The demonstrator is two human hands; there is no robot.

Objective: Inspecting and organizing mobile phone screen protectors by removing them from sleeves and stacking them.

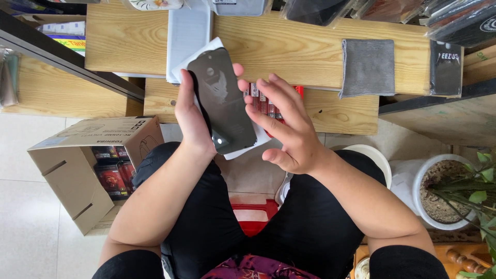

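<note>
My left hand [190, 111] grips a dark, glossy phone-shaped glass panel [221, 98] by its left edge, tilted in front of me. A white sheet [201, 57] sticks out behind its top. My right hand [283, 124] lies flat with fingers spread, its fingertips touching the panel's right edge. Both hands hover above my lap, in front of a low wooden shelf [299, 49].
A grey cloth [368, 67] and a small black packet [445, 68] lie on the shelf. An open cardboard box [85, 170] with red packs stands on the floor to the left. A white plant pot [439, 191] stands to the right, a red stool [253, 212] between my legs.
</note>
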